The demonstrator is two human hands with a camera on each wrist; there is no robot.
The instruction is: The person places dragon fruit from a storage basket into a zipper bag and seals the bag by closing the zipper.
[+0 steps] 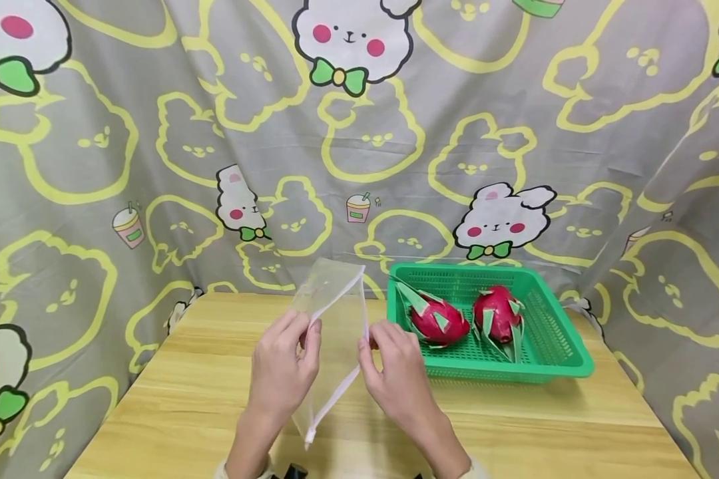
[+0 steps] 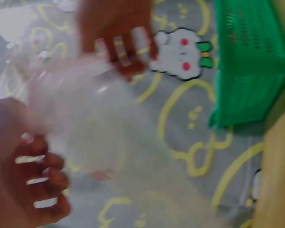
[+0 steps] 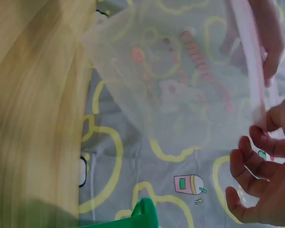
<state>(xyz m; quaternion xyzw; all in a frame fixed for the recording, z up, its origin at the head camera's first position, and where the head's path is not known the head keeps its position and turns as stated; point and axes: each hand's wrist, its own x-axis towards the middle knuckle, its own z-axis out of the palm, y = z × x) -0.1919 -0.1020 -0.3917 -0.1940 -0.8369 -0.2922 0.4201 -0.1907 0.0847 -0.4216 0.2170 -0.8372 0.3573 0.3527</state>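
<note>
A translucent zipper bag [image 1: 340,336] hangs above the wooden table, its mouth spread into a wide gap. My left hand [image 1: 284,366] pinches one edge of the mouth between thumb and fingers. On the opposite edge, my right hand [image 1: 398,372] pinches the white zip strip. The slider dangles at the near end of the strip. In the right wrist view the bag [image 3: 170,90] shows faint red print, and the right hand [image 3: 270,166] holds its rim. The left wrist view is blurred, with the left hand [image 2: 28,171] at the bag's edge.
A green plastic basket [image 1: 566,332] stands on the right of the wooden table [image 1: 174,392], close to my right hand. Two dragon fruits, one on the left [image 1: 437,320] and one on the right [image 1: 497,313], lie in it. A patterned curtain [image 1: 359,153] hangs behind the table.
</note>
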